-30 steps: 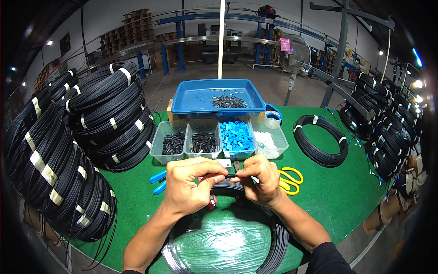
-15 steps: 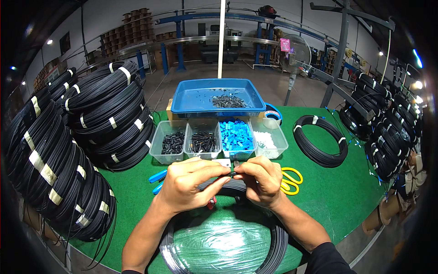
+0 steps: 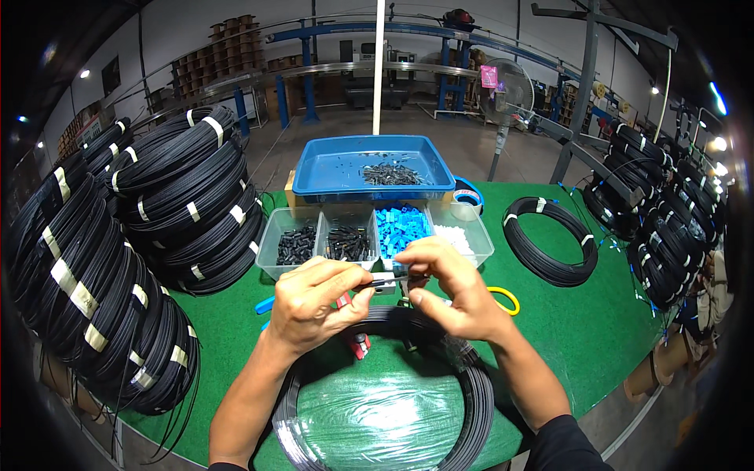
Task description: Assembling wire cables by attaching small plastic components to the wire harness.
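My left hand is closed, thumb and forefinger pinching a black cable near its end. The cable end points toward my right hand, whose thumb and forefinger stand apart around it. A dark spot between those fingers is too shadowed to make out. Below both hands lies a coil of black cable, partly wrapped in clear film. A red-handled tool lies inside the coil's far edge by my left hand. Just beyond the cable end sits a small white block, partly hidden.
Clear bins hold black, blue and white small parts; behind them is a blue tray with scraps. Blue handles and yellow scissor handles flank my hands. Cable coils pile up left; another coil lies right.
My right thumb and forefinger have come apart from their pinch at the cable end. My left hand has shifted slightly left, and more of the cable shows between the hands.
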Demonstrator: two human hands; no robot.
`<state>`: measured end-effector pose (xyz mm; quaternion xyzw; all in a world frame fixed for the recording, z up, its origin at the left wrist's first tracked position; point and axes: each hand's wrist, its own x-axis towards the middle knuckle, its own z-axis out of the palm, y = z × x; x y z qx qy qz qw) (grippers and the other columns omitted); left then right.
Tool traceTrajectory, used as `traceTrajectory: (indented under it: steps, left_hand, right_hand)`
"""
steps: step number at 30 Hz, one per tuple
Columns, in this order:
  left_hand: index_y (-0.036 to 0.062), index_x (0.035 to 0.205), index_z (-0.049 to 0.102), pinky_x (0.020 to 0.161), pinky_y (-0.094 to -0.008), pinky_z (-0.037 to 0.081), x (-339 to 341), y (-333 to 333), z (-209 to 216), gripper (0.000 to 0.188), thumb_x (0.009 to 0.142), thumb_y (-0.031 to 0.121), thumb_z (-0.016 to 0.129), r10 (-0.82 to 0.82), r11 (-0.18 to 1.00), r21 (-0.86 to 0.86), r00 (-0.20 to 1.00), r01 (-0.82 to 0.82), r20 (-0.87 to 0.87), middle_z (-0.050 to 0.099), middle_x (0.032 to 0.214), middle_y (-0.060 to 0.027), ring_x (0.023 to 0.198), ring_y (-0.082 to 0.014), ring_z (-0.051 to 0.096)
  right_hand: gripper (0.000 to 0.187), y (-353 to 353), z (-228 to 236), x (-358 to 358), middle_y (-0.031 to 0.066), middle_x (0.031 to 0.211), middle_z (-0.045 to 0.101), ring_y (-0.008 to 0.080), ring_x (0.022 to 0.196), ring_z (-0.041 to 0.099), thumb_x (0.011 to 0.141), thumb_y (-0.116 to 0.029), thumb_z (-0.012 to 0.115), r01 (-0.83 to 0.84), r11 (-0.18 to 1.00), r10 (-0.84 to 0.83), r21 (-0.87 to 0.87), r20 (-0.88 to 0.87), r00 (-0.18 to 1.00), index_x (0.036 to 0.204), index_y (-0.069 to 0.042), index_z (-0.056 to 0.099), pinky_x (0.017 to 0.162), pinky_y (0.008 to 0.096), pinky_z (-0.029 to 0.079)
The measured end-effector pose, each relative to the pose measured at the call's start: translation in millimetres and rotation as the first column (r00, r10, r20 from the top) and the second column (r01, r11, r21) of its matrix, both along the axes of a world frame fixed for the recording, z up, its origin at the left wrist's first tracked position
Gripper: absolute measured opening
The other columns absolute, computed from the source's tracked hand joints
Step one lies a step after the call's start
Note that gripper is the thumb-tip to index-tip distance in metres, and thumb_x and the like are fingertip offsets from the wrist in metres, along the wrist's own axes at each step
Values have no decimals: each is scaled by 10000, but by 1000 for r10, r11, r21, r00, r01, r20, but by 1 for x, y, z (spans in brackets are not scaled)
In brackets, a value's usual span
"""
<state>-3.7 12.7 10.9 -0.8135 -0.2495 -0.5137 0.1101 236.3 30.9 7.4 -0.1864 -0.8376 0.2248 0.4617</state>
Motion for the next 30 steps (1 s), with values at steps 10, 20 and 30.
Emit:
traceTrajectory:
  steps: [10,20,30]
  left_hand:
    - [23,954,770,609,-278,565,1,-4,2,214,748,29,828,-94,982,-155,991,107,91,746,829,-119,710,-198,728]
    - [24,932,787,645,-268,582,6,-8,3,188,752,10,839,-165,971,-160,982,179,94,761,843,-110,715,-196,738]
    - [-26,936,786,687,-250,599,3,-14,6,146,792,-18,809,-143,835,-493,961,245,236,767,857,-152,749,-159,744]
  right_hand:
    - [255,7,-5,-1,140,1010,686,222,877,711,754,143,727,115,987,-102,109,-116,988,962,11,664,753,313,587]
    - [316,-6,-9,-10,122,898,713,255,773,707,668,137,708,167,912,-126,376,-132,983,956,5,708,666,339,567]
    - [236,0,-13,-11,148,896,745,257,703,724,698,79,725,153,868,-84,472,-164,983,916,-6,755,597,322,569]
